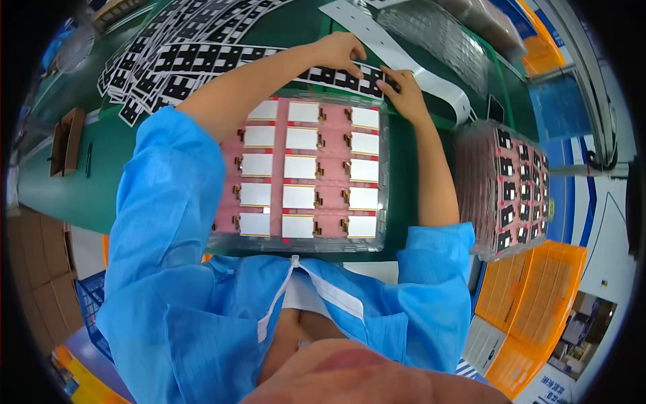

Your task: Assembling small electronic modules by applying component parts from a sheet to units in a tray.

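A long white strip with black die-cut stickers [326, 76] lies across the far side of a clear tray. My left hand [340, 52] bends over the strip's far edge, its thumb on the strip. At the strip's right end, my right hand [406, 94] grips with thumb and forefinger; exactly what is between the fingertips is too small to see. The clear plastic tray [382, 202] sits before me, with a pink lining. In it lie rows of flat white rectangular parts [301, 166] with small brown-gold connector tabs. My left forearm covers the tray's far left corner.
Many more sticker strips [195, 27] are heaped at the far left. A stack of filled trays [505, 192] stands on the right, with a white strip of backing [404, 54] and clear empty trays [437, 37] behind. A small brown box [66, 143] is at left on the green table [101, 195].
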The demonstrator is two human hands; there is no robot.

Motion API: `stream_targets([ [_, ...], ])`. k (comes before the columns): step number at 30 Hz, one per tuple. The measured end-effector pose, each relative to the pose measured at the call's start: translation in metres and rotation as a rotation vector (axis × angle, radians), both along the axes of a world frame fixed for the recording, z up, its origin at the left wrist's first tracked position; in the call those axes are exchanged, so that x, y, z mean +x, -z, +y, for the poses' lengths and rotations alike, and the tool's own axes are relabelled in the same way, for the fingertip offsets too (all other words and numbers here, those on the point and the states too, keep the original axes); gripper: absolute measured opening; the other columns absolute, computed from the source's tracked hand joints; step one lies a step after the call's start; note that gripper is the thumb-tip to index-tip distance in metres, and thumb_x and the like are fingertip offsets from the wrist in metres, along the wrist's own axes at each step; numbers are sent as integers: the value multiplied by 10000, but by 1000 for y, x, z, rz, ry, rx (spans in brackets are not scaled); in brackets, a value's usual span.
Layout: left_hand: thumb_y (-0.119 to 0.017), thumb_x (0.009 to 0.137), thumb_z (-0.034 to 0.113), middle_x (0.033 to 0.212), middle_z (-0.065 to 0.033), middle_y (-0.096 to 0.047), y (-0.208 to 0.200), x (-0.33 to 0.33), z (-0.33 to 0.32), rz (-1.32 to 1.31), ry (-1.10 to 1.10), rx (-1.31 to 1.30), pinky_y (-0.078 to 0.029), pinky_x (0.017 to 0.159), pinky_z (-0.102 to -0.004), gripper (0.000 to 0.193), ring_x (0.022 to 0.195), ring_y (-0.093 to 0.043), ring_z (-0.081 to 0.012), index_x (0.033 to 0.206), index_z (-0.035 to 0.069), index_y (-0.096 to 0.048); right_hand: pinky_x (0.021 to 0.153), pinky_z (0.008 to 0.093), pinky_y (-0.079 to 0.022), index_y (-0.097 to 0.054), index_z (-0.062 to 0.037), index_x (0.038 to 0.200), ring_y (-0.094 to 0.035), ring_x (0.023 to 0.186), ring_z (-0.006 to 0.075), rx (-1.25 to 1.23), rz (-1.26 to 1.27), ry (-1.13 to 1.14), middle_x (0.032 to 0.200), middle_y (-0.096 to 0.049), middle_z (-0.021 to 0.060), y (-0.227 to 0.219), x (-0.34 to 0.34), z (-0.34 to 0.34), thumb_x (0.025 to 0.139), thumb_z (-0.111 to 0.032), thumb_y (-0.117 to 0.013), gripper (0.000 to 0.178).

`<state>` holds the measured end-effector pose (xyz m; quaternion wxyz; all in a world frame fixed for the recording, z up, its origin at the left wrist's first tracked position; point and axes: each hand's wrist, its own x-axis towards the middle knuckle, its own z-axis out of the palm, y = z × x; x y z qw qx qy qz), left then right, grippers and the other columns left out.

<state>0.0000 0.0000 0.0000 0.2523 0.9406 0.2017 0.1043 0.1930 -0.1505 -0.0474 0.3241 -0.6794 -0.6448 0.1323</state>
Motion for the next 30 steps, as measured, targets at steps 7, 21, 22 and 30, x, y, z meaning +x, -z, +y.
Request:
stream_targets([
  [7, -923, 563, 346, 954, -126, -646, 10, 29, -21, 7, -3, -22, -533, 758, -356, 632, 863, -655, -277, 1103, 83, -725, 787, 364, -488, -690, -92, 1193, -580, 898, 291, 160, -19, -48, 990, -576, 141, -2, 6, -9, 807, -231, -767, 418],
  [21, -941, 511, 344, 942, -115, -672, 14, 30, -23, 61, -66, -15, -530, 722, -384, 703, 855, -672, -266, 1121, 110, -683, 669, 292, -491, -720, -67, 867, -599, 701, 166, 221, 216, 159, 831, -615, 48, 8, -7, 4, 787, -138, -762, 116],
  [22, -939, 514, 346, 937, -113, -672, 15, 30, -22, 47, -60, 4, -529, 722, -389, 700, 849, -671, -271, 1120, 110, -681, 662, 277, -479, -716, -61, 873, -582, 696, 143, 297, 310, 152, 814, -618, 39, 7, -8, 3, 796, -129, -758, 110],
  [30, -905, 605, 371, 1092, -115, -619, 9, 32, -31, 109, -83, 82, -524, 824, -408, 617, 1021, -639, -293, 1132, 148, -674, 625, 214, -386, -677, -27, 966, -500, 711, 59, 348, 813, 249, 812, -620, -19, -13, -7, -17, 896, -125, -701, 123],
])
